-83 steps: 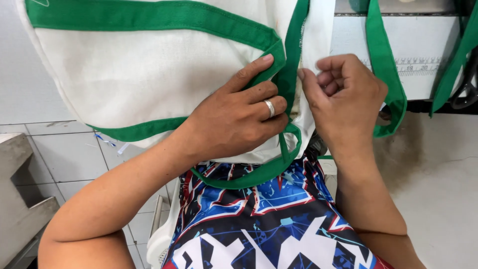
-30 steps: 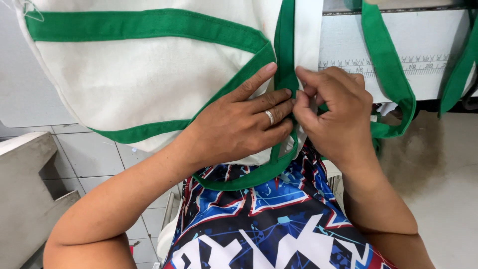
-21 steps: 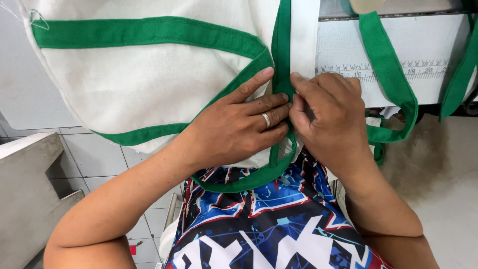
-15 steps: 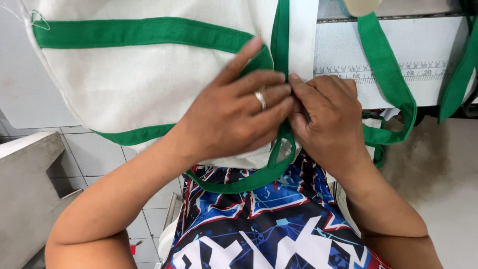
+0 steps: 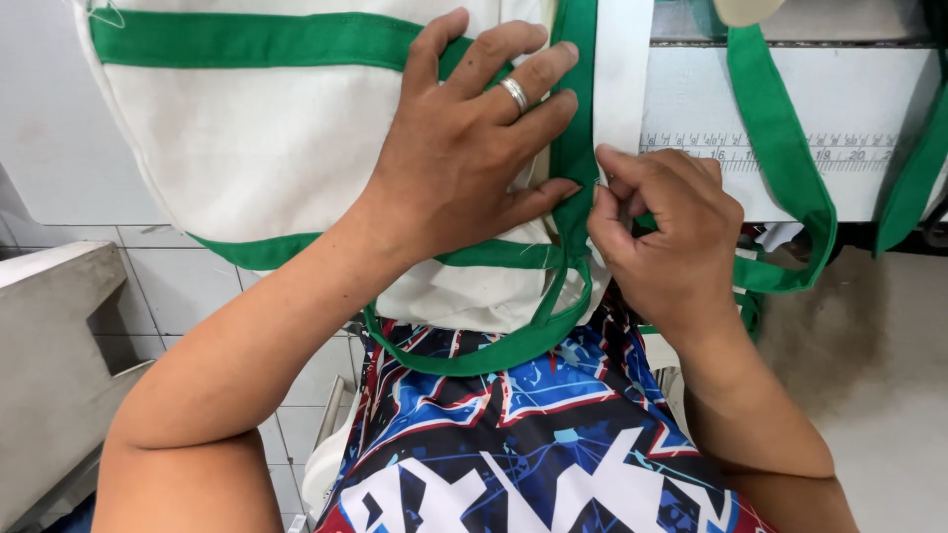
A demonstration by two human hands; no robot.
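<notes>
Head view shows the left hand spread flat on the cream tote bag, while, just right of that bag's upright green strap, the right hand pinches the strap's edge, alignment seemingly unfinished

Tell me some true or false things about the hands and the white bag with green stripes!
1. The left hand lies flat on the white bag. True.
2. The left hand wears a ring. True.
3. The bag's straps are red. False: they are green.
4. The right hand is spread wide open. False: its fingers are curled, pinching at the green strip.
</notes>
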